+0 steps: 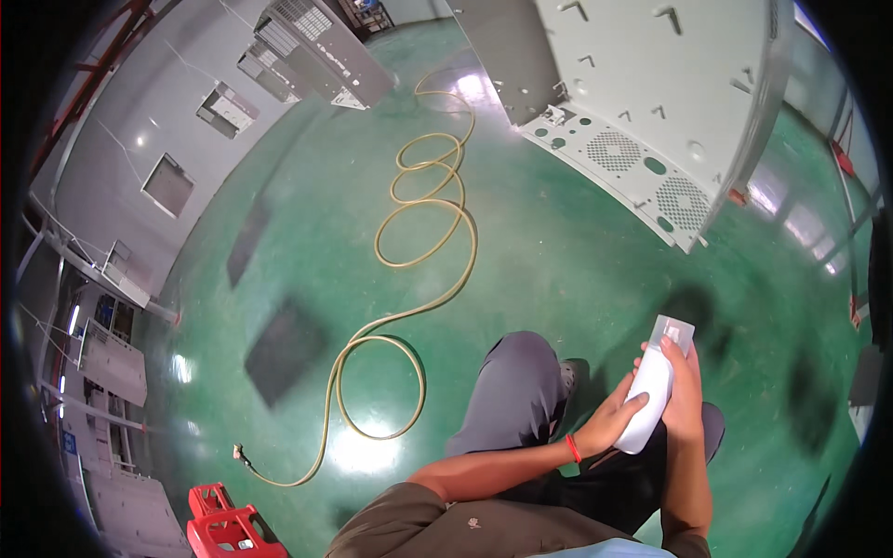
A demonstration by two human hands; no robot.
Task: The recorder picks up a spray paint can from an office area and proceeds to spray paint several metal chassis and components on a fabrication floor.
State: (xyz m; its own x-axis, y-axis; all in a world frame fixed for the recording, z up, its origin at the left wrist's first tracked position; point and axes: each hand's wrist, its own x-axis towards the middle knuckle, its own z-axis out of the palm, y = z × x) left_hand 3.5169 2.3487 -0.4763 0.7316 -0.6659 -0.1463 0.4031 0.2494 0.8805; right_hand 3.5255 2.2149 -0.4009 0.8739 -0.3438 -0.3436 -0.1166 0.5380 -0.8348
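Left hand [605,421] and right hand [686,395] grip 1 white bottle [648,391] — pale emblem [473,524] on the shirt [400,524].

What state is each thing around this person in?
White container: tilted, held.
Left hand: closed around the container's lower part.
Right hand: closed around its upper part.
Red bracelet: worn.
Yellow hose: loosely looped on the floor.
Hose fitting: unconnected.
Large grey metal cabinet: open.
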